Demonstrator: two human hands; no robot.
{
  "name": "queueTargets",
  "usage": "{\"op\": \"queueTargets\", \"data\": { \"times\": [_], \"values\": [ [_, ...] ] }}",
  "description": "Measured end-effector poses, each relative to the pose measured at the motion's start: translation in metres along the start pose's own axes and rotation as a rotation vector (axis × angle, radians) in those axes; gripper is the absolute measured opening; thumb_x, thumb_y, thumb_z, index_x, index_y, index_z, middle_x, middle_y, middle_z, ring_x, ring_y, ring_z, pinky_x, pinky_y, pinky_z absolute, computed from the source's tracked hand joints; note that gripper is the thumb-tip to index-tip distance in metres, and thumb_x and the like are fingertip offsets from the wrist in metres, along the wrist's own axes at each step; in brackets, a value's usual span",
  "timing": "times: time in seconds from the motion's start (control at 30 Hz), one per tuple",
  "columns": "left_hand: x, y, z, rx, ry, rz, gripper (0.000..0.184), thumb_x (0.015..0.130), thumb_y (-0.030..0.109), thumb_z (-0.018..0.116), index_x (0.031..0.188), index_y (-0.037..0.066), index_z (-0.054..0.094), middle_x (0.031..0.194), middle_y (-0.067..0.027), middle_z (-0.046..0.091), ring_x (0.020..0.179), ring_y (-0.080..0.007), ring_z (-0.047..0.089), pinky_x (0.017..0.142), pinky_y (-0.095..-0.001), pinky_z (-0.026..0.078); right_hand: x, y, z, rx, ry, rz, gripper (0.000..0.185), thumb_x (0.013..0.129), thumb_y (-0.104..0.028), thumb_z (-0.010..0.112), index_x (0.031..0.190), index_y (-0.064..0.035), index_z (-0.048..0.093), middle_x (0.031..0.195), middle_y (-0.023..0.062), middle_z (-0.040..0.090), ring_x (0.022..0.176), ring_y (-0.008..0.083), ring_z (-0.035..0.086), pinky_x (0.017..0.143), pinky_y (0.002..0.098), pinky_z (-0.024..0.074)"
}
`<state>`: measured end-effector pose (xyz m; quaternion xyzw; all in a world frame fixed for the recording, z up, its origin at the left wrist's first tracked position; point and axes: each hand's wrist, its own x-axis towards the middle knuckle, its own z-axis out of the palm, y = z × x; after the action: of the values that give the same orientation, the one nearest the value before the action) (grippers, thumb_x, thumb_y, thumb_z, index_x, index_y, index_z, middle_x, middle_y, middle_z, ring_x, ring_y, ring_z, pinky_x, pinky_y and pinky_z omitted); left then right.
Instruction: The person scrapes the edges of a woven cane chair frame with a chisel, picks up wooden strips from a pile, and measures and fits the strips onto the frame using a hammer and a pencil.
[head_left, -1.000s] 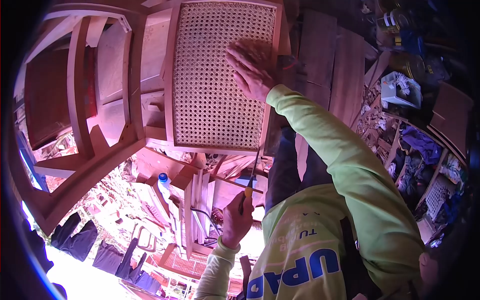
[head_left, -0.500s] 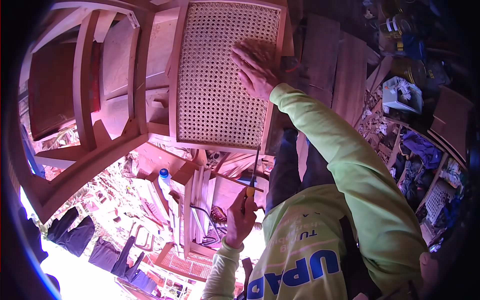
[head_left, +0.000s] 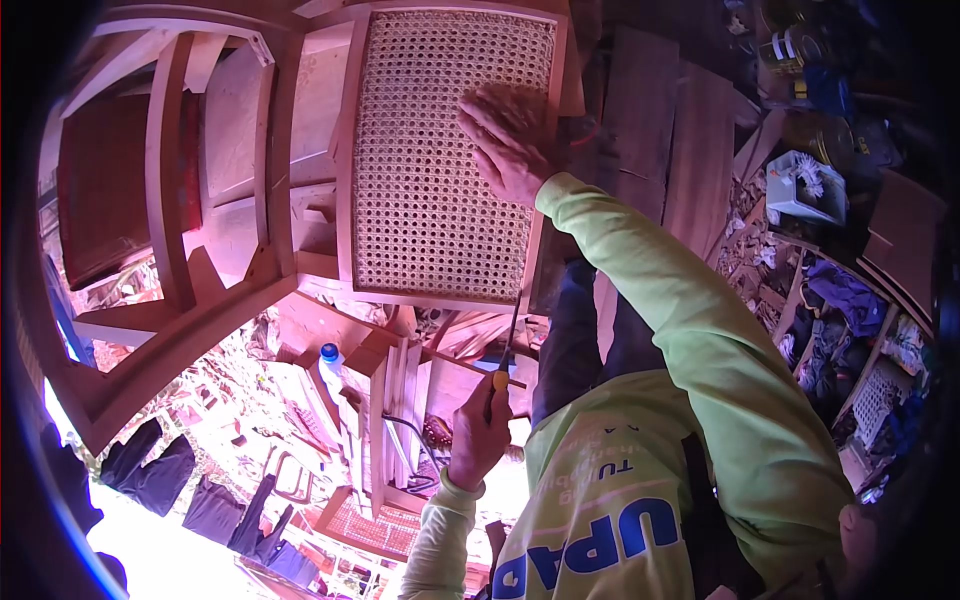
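Observation:
A woven cane panel [head_left: 440,170] in a reddish wooden frame [head_left: 346,200] lies in front of me. My right hand [head_left: 508,145] rests flat on the right side of the weave, fingers stretched out together. Below the panel, my left hand [head_left: 480,430] is closed round the yellow and black handle of a screwdriver [head_left: 512,335]. The screwdriver's long thin shaft points up, and its tip meets the panel's lower right corner, at the edge between cane and frame. The exact contact of the tip is too small to make out.
An unfinished wooden chair-like frame [head_left: 170,170] stands at left. Below are stacked wood pieces [head_left: 405,400] and a blue-capped bottle [head_left: 330,358]. Boards [head_left: 640,130], a light bin [head_left: 805,190] and a purple cloth [head_left: 840,295] lie on the right. Dark clothes [head_left: 150,465] hang lower left.
The panel appears slightly lower in view. My left hand and the screwdriver have shifted slightly, while my right hand keeps its place on the cane.

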<state>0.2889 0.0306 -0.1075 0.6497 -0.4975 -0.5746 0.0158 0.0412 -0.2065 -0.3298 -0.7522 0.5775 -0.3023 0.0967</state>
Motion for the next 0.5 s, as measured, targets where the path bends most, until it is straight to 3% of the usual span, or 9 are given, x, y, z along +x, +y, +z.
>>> {"op": "queueTargets", "data": {
  "times": [0.13, 0.17, 0.27, 0.3, 0.4, 0.5],
  "values": [
    [0.0, 0.011, 0.007, 0.134, 0.05, 0.036, 0.022, 0.116, 0.015, 0.059, 0.13, 0.0, 0.067, 0.072, -0.0107, 0.065, 0.058, -0.0168, 0.062, 0.053, -0.0398, 0.047, 0.0, 0.0, 0.006, 0.044, 0.018, 0.005, 0.063, 0.107, -0.026, 0.059, 0.166, -0.0047, 0.049, 0.177, 0.0153, 0.042, 0.167, 0.0363, 0.034, 0.139, 0.0619, 0.0185],
    [0.0, 0.003, 0.014, 0.06, 0.065, 0.053, 0.024, 0.117, 0.016, 0.057, 0.128, -0.003, 0.068, 0.073, -0.0007, 0.061, 0.059, -0.0097, 0.055, 0.053, -0.0314, 0.043, -0.002, 0.0, 0.007, 0.058, 0.021, 0.006, 0.064, 0.107, -0.025, 0.06, 0.166, -0.0046, 0.049, 0.177, 0.0154, 0.041, 0.167, 0.0364, 0.034, 0.139, 0.0623, 0.018],
    [0.001, 0.01, -0.012, -0.649, -0.158, -0.424, 0.026, 0.119, 0.018, 0.054, 0.133, -0.002, 0.066, 0.073, 0.0025, 0.057, 0.056, -0.0057, 0.049, 0.049, -0.0265, 0.039, -0.002, 0.002, 0.008, 0.085, 0.029, -0.015, 0.064, 0.107, -0.025, 0.06, 0.166, -0.0041, 0.049, 0.177, 0.0158, 0.041, 0.167, 0.0365, 0.033, 0.139, 0.0623, 0.0172],
    [0.0, 0.017, -0.02, -0.686, -0.181, -0.437, 0.029, 0.12, 0.02, 0.052, 0.137, -0.001, 0.063, 0.075, 0.0039, 0.056, 0.055, -0.0021, 0.044, 0.047, -0.0229, 0.035, 0.0, 0.002, 0.005, 0.066, 0.01, -0.012, 0.064, 0.107, -0.025, 0.06, 0.167, -0.0043, 0.049, 0.177, 0.0156, 0.041, 0.167, 0.0364, 0.033, 0.139, 0.0623, 0.017],
    [-0.011, -0.01, -0.008, -0.251, -0.031, -0.16, 0.031, 0.12, 0.02, 0.053, 0.138, -0.003, 0.063, 0.076, 0.0023, 0.057, 0.056, -0.0021, 0.046, 0.048, -0.0237, 0.037, -0.002, 0.001, 0.003, 0.051, -0.014, -0.005, 0.065, 0.106, -0.025, 0.06, 0.167, -0.0049, 0.049, 0.178, 0.0147, 0.041, 0.167, 0.0361, 0.033, 0.139, 0.0624, 0.0164],
    [-0.018, -0.018, -0.006, -0.181, -0.013, -0.102, 0.033, 0.119, 0.02, 0.054, 0.14, -0.003, 0.065, 0.078, 0.0013, 0.06, 0.059, -0.0024, 0.05, 0.049, -0.0239, 0.04, -0.004, 0.002, 0.011, 0.098, 0.033, -0.003, 0.065, 0.106, -0.026, 0.061, 0.167, -0.0057, 0.049, 0.178, 0.0137, 0.041, 0.167, 0.0358, 0.033, 0.139, 0.0624, 0.0163]
  ]
}}
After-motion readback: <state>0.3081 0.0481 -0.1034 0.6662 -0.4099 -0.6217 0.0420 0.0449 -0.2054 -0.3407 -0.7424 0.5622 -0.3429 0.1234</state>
